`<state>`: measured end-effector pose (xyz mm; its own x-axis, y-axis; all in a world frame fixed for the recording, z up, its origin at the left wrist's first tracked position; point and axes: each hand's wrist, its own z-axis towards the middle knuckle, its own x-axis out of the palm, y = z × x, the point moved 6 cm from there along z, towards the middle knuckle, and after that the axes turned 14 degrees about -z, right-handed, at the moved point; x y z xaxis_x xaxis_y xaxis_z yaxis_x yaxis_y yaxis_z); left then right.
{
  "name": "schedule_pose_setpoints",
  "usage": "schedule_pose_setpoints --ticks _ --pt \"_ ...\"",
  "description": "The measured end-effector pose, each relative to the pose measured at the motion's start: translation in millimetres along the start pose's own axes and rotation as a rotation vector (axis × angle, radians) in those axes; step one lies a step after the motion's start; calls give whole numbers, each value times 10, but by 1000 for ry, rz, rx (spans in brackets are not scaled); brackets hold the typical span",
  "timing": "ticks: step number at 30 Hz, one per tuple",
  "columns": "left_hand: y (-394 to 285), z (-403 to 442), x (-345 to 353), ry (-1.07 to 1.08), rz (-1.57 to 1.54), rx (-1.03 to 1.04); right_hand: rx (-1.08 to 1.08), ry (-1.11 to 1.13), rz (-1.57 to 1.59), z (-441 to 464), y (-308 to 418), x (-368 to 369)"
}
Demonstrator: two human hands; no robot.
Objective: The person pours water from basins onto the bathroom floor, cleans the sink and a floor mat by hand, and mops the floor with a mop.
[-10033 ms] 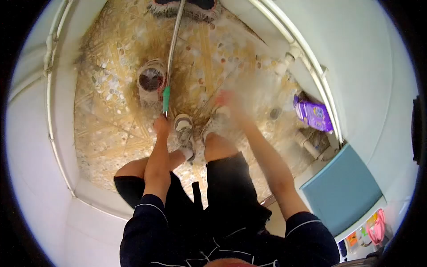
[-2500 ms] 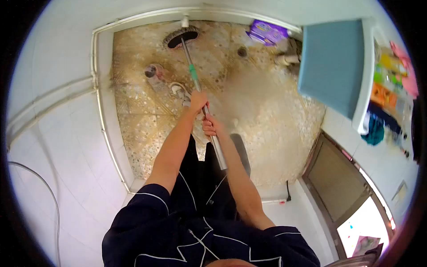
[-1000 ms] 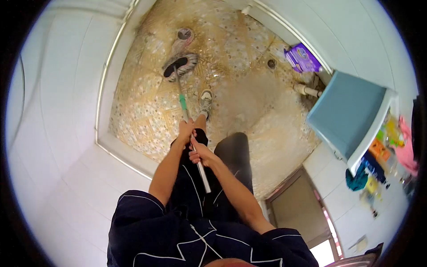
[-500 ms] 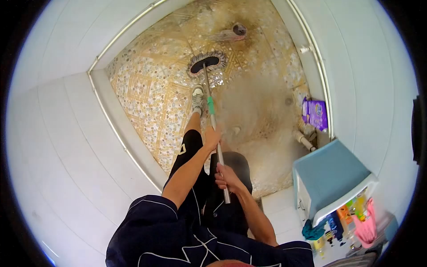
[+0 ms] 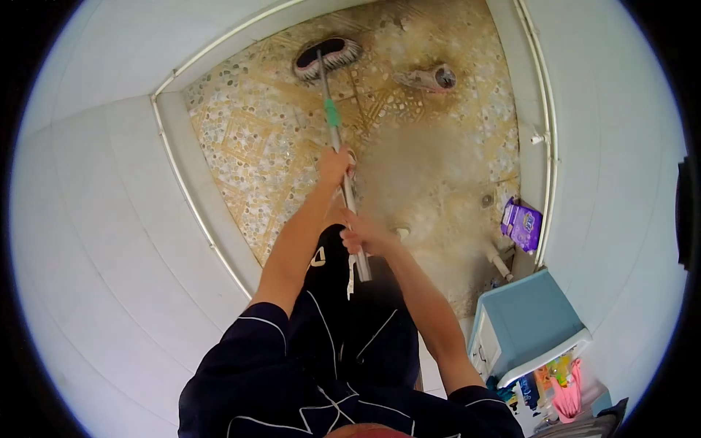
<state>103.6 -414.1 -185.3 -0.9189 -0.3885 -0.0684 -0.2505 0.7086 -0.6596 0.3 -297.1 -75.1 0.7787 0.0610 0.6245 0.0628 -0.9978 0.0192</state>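
A mop (image 5: pixel 330 112) with a metal pole, a green collar and a shaggy oval head stretches away from me. Its mop head (image 5: pixel 326 57) rests on the pebble-patterned floor (image 5: pixel 248 146) near the far wall. My left hand (image 5: pixel 334 166) is wrapped round the pole just below the green collar. Lower down, close to the pole's end, my right hand (image 5: pixel 365 235) grips it too. Part of my shoe shows behind the pole beside my left hand.
A drain pipe opening (image 5: pixel 444 77) stands up from the floor at the far right. Along the right wall are a purple package (image 5: pixel 522 225), a short white pipe (image 5: pixel 499 263) and a blue-topped cabinet (image 5: pixel 527 321) with bottles and cloths. White pipes (image 5: pixel 191 190) run along the walls.
Both hands have pushed the mop forward and slightly left, so its head now lies farther away, nearer the far wall. My head view has shifted too.
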Motion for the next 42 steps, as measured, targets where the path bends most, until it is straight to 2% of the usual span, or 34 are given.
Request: schedule_pose_setpoints --ticks 3,5,10,12,14,15,18,23,26,28,29,32,34,35,38,39,41,42 --pt "-353 589 -491 -46 50 52 -55 -88 -132 428 544 241" --pt "-535 805 -857 -140 -46 99 18 -59 -208 491 851 614" --pt "-548 774 -1726 -242 -151 -16 -16 176 -95 951 602 1076" --pt "-382 713 -1888 -254 -188 -78 -135 291 178 1075 346 1115" --pt "-169 551 -1973 -217 -136 -142 -116 257 175 1041 91 1078" --pt "-87 450 -1934 -269 -218 -193 -114 219 170 994 62 1041" --pt "38 281 -1711 -245 -249 -173 -88 81 143 741 -40 824" --pt "163 112 -1096 -198 -304 -157 -155 46 156 341 -126 372" --pt "177 30 -569 -198 -249 -133 -207 43 201 54 -139 47" --pt "206 -13 -120 -67 -194 -69 -306 25 225 -205 -88 -253" --pt "244 -45 103 -62 -192 -73 -284 15 258 -333 -86 -421" --pt "263 -128 828 -12 -57 -42 -274 19 353 -624 -130 -921" --pt "281 -266 1213 56 52 -42 -342 -15 336 -815 -234 -1140" --pt "288 -404 1341 26 217 -19 -320 -29 381 -883 -376 -1211" --pt "575 -863 1579 52 307 -48 -364 46 515 -1055 -946 -1289" --pt "662 -1047 1624 74 356 -50 -325 -18 548 -1219 -1133 -1265" --pt "1430 -997 1609 86 421 -3 -301 -77 584 -1550 -1246 -1260" --pt "1373 -1146 1660 92 427 1 -302 -6 640 -1735 -1244 -1220"
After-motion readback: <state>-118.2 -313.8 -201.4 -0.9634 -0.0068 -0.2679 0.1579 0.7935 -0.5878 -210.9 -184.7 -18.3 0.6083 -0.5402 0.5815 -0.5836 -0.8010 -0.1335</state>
